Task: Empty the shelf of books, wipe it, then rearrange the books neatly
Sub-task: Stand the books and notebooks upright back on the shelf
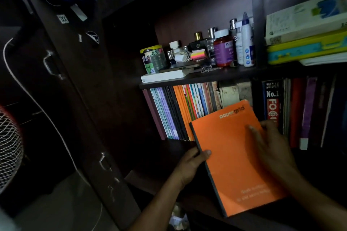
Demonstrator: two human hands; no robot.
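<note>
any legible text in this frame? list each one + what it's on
"papergrid": top of the orange notebook cover.
"2013-14", "No.1", partial "FO...": dark book spine, half hidden by the right hand.
"Cp": purple-labelled bottle.
Notebook's lower lines, cupboard door stickers, white box label: too blurred.

Dark shelf (197, 78): bottles (223, 50), white box (163, 78) above; upright books (180, 110) below.
</note>
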